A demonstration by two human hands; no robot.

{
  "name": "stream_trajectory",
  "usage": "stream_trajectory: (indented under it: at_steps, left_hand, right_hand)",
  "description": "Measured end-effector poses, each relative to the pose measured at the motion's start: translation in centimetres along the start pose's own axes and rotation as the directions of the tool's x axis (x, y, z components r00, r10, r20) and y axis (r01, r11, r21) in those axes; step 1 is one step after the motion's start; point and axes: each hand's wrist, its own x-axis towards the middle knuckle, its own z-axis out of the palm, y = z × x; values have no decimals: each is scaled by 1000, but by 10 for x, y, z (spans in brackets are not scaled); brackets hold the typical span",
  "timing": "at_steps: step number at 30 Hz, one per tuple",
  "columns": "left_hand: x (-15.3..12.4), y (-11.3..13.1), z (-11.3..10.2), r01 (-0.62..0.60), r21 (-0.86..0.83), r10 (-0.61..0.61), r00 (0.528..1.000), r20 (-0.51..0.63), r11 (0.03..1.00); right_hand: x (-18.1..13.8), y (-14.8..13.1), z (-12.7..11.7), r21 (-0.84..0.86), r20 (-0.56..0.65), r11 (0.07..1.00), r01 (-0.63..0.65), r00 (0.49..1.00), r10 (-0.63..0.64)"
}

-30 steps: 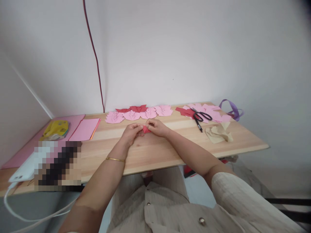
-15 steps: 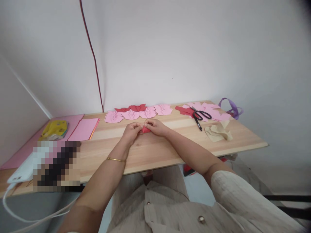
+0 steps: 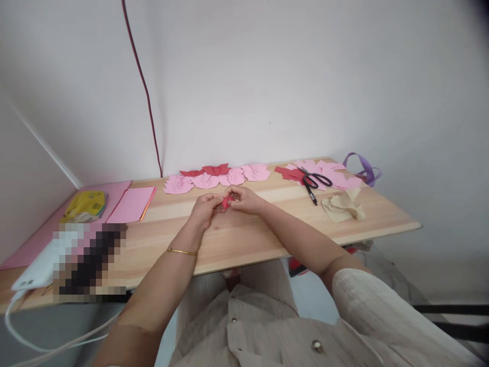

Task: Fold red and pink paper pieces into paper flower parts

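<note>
Left of frame: yellow packet on pink paper; stack of pink sheets just beside. Centre, toward wall: row of pink folded cutouts, two red ones behind. Frame centre, below row: left hand pinching left side of small folded red paper, right hand pinching right side; hands nearly together. Right of centre: black-handled scissors on paper scraps. Further right: crumpled beige paper, purple ribbon.
</note>
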Motion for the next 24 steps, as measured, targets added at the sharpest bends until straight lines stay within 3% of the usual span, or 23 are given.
stream_trajectory:
  at_steps: [5, 10, 17, 20, 24]
  left_hand:
    - [-4, 5, 1, 12, 26, -13, 999, 30, 1000]
    - [-4, 5, 2, -63, 51, 60, 997, 57, 997]
    - [-7, 4, 2, -233, 287, 211, 972, 107, 929]
    - [-7, 4, 3, -264, 374, 257, 964, 70, 889]
    - [-6, 5, 4, -267, 312, 275, 961, 18, 912]
  right_hand:
    - [1, 1, -2, 12, -16, 999, -31, 999, 32]
    - [1, 4, -3, 41, -57, 998, -52, 997, 54]
    - [0, 2, 1, 60, -103, 996, -60, 992, 66]
    - [0, 0, 3, 69, -106, 996, -49, 993, 56]
    - [2, 0, 1, 91, -130, 996, -16, 991, 28]
